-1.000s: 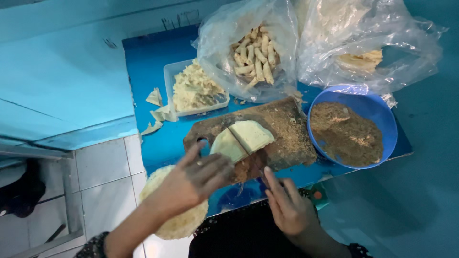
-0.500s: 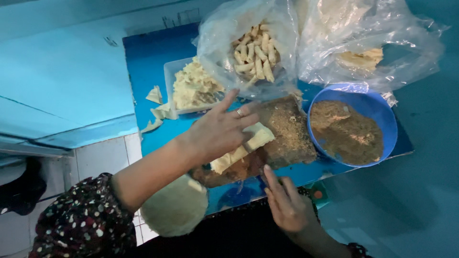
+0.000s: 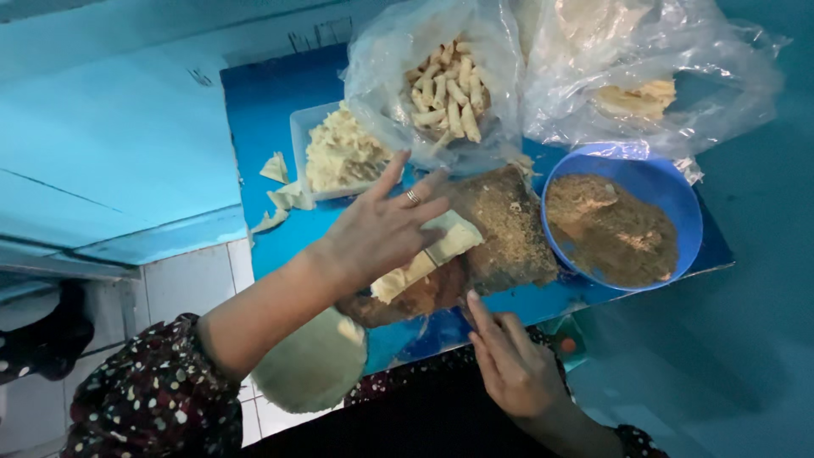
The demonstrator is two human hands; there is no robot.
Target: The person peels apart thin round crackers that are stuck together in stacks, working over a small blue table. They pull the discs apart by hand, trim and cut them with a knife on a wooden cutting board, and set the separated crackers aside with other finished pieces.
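A brown board [image 3: 509, 229] dusted with crumbs lies on the blue table [image 3: 263, 102]. A pale folded dough sheet [image 3: 445, 246] rests on the board. My left hand [image 3: 381, 229], with a ring on one finger, lies flat over the sheet with its fingers spread, pressing on it. My right hand [image 3: 509, 365] sits at the near edge of the board, fingers stretched out, with nothing in it. A round pale stack of dough sheets [image 3: 309, 369] shows under my left forearm, near my lap.
A blue bowl [image 3: 691, 203] of brown crumbly filling stands right of the board. Behind are a clear bag of small rolled pastries [image 3: 445, 93], a second bag of pale sheets [image 3: 644, 97], a white tray [image 3: 297, 127] of pale pieces and dough scraps [image 3: 275, 167]. Tiled floor lies left.
My left hand has moved from the board's near edge up over the dough sheet, which went from a flat round to a narrow fold. My right hand has stayed put.
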